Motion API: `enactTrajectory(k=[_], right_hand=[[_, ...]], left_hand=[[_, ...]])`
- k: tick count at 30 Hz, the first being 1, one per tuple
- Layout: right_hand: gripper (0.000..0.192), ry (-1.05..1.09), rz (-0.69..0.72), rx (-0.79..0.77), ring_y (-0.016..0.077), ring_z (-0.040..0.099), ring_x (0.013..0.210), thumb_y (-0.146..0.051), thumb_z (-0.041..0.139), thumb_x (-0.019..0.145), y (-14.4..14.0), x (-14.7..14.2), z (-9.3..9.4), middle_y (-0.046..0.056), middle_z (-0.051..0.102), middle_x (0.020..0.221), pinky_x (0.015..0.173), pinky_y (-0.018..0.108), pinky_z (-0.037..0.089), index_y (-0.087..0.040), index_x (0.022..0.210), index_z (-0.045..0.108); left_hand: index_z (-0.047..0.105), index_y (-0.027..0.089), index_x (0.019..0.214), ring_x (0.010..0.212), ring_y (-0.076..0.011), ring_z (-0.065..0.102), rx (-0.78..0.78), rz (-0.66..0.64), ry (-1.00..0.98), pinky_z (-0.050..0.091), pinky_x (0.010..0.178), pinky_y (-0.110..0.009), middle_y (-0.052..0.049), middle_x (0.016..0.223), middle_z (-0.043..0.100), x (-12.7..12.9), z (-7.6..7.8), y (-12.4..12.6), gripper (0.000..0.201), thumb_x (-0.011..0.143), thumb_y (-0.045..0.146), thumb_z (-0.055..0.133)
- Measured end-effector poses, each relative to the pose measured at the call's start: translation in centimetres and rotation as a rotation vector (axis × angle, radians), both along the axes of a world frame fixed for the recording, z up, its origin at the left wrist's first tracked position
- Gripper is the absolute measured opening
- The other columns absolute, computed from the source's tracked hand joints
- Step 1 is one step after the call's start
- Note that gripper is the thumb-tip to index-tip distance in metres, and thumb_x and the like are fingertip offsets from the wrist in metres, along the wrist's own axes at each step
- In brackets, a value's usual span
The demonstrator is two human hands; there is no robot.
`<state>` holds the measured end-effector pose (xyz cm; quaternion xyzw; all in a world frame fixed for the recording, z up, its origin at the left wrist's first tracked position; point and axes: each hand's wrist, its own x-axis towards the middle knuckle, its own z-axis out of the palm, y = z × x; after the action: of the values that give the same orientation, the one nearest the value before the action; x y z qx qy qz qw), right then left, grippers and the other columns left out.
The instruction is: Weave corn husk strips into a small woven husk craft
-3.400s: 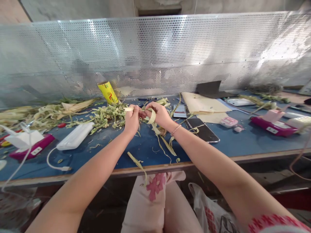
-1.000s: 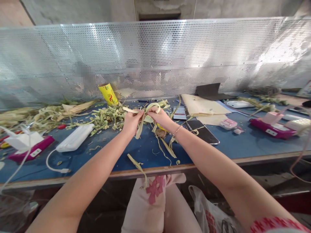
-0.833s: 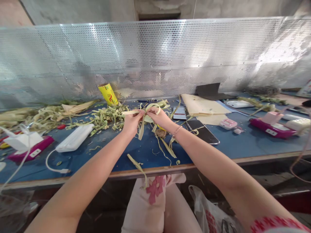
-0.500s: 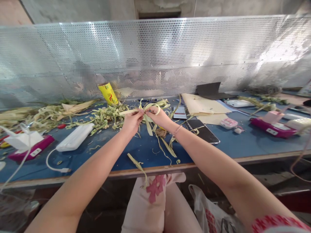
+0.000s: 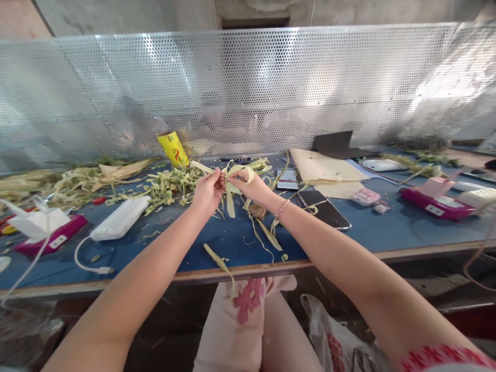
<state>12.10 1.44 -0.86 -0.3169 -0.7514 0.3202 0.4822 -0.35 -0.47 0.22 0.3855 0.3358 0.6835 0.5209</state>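
My left hand (image 5: 210, 192) is closed in a pinch on pale green corn husk strips (image 5: 230, 204) above the blue table. Close beside it, my right hand (image 5: 248, 187) pinches the same strips, its fingertips almost meeting the left ones. One strip hangs down between the hands, one loops over the right fingers, and another sticks out behind the left hand. Fingers hide the spot where the strips cross. Behind and left of my hands lies a heap of short twisted husk pieces (image 5: 166, 189). A small coil of brown twine (image 5: 257, 210) rests below my right wrist.
A white power bank (image 5: 120, 219) and a purple power strip (image 5: 52, 237) lie to the left. A yellow tube (image 5: 173, 148) leans near the perforated metal screen (image 5: 248, 82). On the right are a black phone (image 5: 323, 209), brown paper (image 5: 323, 168) and another purple power strip (image 5: 436, 203).
My left hand has turned more upright and shifted slightly left. The hanging strip has moved a little left, and the strip behind the left hand now points up and back.
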Motion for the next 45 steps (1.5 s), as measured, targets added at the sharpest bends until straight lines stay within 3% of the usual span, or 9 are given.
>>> enactTrajectory(k=[4,10,14,19,24,30,35,40,45], right_hand=[[0.016,0.012,0.015,0.031,0.0099,0.052,0.068,-0.028,0.050,0.074,0.3,0.1,-0.3,0.000,0.059,0.073,0.066,0.023,0.040,-0.016,0.078,0.060],[0.017,-0.132,-0.045,0.029,0.0105,0.048,0.055,-0.021,0.046,0.074,-0.1,0.5,0.2,0.000,0.054,0.057,0.060,0.026,0.039,-0.016,0.059,0.053],[0.015,-0.228,-0.118,0.096,0.0113,0.049,0.060,-0.015,0.044,0.072,-0.5,0.5,0.8,0.000,0.054,0.060,0.064,0.026,0.038,-0.016,0.058,0.051],[0.013,-0.291,-0.158,0.155,0.0117,0.046,0.061,-0.018,0.043,0.073,-0.7,0.4,0.9,0.000,0.051,0.061,0.064,0.026,0.037,-0.017,0.061,0.048],[0.012,-0.255,-0.113,0.172,0.0113,0.046,0.061,-0.020,0.043,0.074,-0.7,0.3,0.8,0.000,0.051,0.062,0.063,0.025,0.037,-0.018,0.063,0.045],[0.012,-0.265,-0.114,0.174,0.0109,0.046,0.061,-0.022,0.044,0.074,-0.5,0.2,0.5,-0.001,0.050,0.063,0.064,0.025,0.038,-0.018,0.063,0.044],[0.008,-0.180,-0.173,0.179,0.0105,0.043,0.054,-0.025,0.049,0.071,-0.8,0.4,0.0,-0.003,0.049,0.062,0.057,0.024,0.035,-0.020,0.075,0.044],[0.012,-0.125,-0.123,0.313,0.0100,0.044,0.059,-0.015,0.045,0.069,-1.1,1.0,0.1,-0.002,0.050,0.068,0.059,0.023,0.035,-0.019,0.080,0.047],[0.007,-0.091,-0.052,0.429,0.0097,0.044,0.062,-0.018,0.045,0.071,-0.6,1.4,0.0,0.000,0.051,0.072,0.062,0.023,0.036,-0.017,0.077,0.047]], left_hand=[[0.059,0.012,0.056,0.045,-0.0042,0.043,0.028,0.019,0.030,0.036,0.047,-0.019,0.003,0.049,0.050,0.0,-0.2,0.1,0.022,0.059,0.029,0.072],[0.061,0.012,0.057,0.047,-0.0053,0.047,0.144,0.102,0.225,0.038,0.049,-0.019,0.001,0.050,0.053,0.0,-0.8,0.3,0.024,0.061,0.033,0.071],[0.062,0.013,0.057,0.047,-0.0059,0.047,0.196,0.150,0.317,0.038,0.049,-0.020,0.001,0.050,0.055,-0.1,-1.1,0.5,0.023,0.063,0.034,0.068],[0.061,0.012,0.055,0.045,-0.0051,0.046,0.115,0.089,0.207,0.038,0.048,-0.019,0.002,0.048,0.053,0.0,-0.8,0.3,0.021,0.061,0.031,0.070],[0.059,0.012,0.055,0.045,-0.0038,0.045,0.053,0.012,0.092,0.037,0.047,-0.017,0.003,0.048,0.051,0.0,-0.4,0.1,0.020,0.060,0.027,0.071],[0.058,0.013,0.054,0.044,-0.0049,0.046,0.120,0.081,0.176,0.037,0.047,-0.018,0.002,0.047,0.052,-0.2,-1.0,0.6,0.022,0.065,0.030,0.067],[0.060,0.013,0.054,0.043,-0.0066,0.047,0.151,0.118,0.272,0.037,0.046,-0.020,0.001,0.046,0.054,-0.1,-1.2,0.6,0.024,0.063,0.034,0.067],[0.062,0.013,0.056,0.047,-0.0088,0.052,0.098,0.046,0.258,0.042,0.050,-0.022,-0.001,0.051,0.060,0.4,-0.8,0.0,0.024,0.058,0.035,0.070],[0.062,0.013,0.059,0.048,-0.0089,0.054,0.035,-0.022,0.226,0.044,0.053,-0.022,-0.001,0.052,0.060,0.4,-0.8,-0.2,0.024,0.058,0.036,0.070]])
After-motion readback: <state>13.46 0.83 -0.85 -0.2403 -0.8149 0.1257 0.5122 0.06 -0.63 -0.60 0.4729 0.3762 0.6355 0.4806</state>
